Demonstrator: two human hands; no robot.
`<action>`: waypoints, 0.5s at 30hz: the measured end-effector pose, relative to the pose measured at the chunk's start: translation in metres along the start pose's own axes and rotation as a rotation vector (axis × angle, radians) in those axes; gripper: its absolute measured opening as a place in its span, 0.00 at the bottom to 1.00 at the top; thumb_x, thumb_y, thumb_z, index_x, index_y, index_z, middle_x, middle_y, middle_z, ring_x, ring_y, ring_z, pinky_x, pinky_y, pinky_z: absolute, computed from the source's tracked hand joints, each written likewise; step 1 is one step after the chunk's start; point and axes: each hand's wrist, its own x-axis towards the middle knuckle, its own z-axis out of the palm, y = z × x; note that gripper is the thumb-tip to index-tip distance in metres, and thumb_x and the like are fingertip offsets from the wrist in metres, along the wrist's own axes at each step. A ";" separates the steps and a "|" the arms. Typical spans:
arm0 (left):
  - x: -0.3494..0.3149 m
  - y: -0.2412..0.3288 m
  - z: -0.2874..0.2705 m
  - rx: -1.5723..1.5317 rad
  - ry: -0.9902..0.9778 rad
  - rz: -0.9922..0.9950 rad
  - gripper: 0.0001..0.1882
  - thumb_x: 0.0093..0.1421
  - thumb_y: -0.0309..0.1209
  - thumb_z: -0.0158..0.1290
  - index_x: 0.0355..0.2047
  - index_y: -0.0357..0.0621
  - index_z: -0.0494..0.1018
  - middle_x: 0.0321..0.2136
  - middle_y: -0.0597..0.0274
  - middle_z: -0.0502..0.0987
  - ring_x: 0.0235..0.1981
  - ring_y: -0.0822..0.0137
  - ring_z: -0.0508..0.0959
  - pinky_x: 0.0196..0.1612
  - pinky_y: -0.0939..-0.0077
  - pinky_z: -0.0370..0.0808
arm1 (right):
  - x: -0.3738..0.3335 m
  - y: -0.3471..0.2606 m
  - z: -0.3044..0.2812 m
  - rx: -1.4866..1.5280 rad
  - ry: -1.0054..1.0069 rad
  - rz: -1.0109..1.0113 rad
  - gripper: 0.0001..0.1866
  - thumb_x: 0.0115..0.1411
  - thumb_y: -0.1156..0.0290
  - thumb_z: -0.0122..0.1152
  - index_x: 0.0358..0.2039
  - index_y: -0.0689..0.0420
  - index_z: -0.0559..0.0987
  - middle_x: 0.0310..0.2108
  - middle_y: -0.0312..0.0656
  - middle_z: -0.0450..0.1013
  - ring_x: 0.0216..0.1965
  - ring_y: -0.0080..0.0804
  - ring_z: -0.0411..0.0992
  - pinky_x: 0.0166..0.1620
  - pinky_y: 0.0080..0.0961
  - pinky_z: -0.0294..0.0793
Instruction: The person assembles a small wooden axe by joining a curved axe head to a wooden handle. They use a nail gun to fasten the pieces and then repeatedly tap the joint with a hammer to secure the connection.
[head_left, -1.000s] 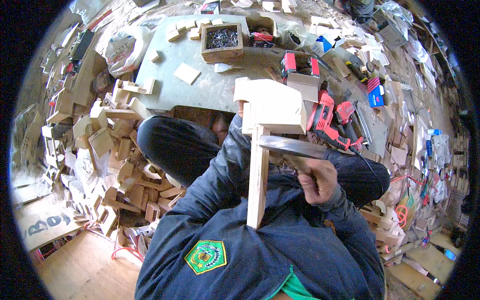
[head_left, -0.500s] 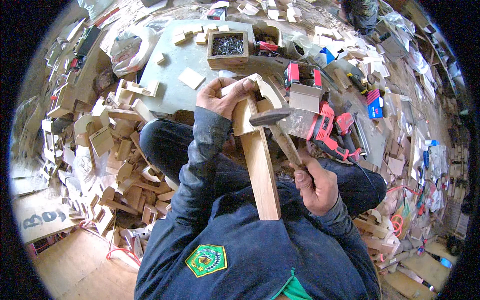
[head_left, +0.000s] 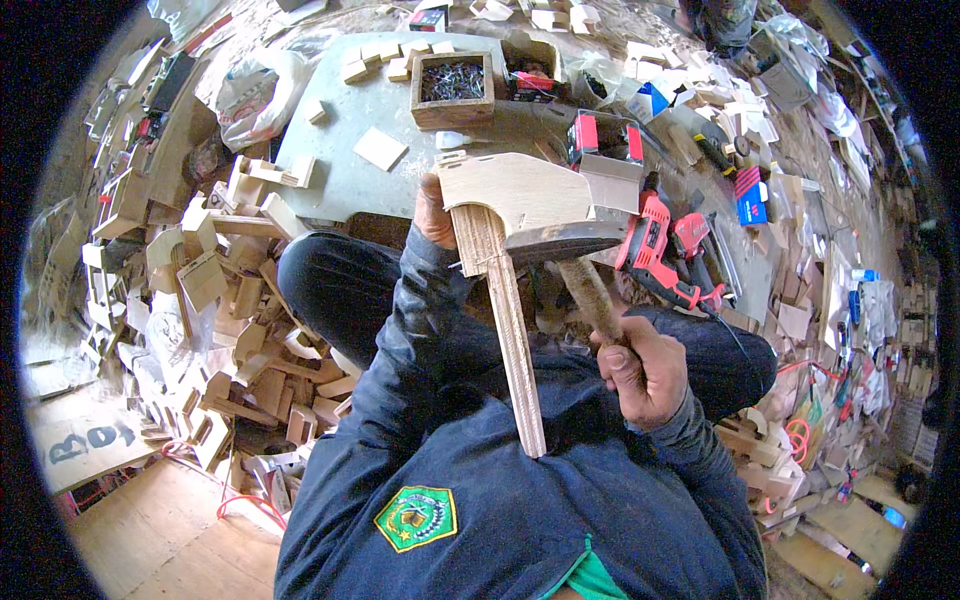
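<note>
My left hand (head_left: 432,212) grips a wooden workpiece from its left side, with most of the fingers hidden behind it. The workpiece has a curved plywood board (head_left: 520,190) across its top and a long narrow wooden bar (head_left: 515,350) running down toward my lap. In my right hand (head_left: 645,370), the fingers wrap round the wooden handle of a hammer (head_left: 590,298). The dark hammer head lies right at the board's lower right edge; whether they touch, I cannot tell.
Ahead, a grey board (head_left: 345,150) carries a wooden box of nails (head_left: 452,82), small wood blocks (head_left: 356,72) and an open carton (head_left: 612,182). Red power tools (head_left: 655,245) lie beyond my right knee. Wood offcuts (head_left: 255,350) pile up at left.
The workpiece has turned in my left hand, so the curved board's broad face and the bar's narrow edge now show. My right hand has shifted slightly right and down, the hammer head appearing larger.
</note>
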 end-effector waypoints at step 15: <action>0.003 -0.004 0.034 0.459 0.341 -0.035 0.27 0.57 0.53 0.53 0.44 0.41 0.67 0.38 0.61 0.75 0.37 0.69 0.75 0.42 0.69 0.75 | 0.001 -0.022 -0.023 -0.282 0.100 -0.292 0.08 0.57 0.72 0.59 0.36 0.62 0.74 0.21 0.45 0.71 0.19 0.42 0.72 0.21 0.33 0.70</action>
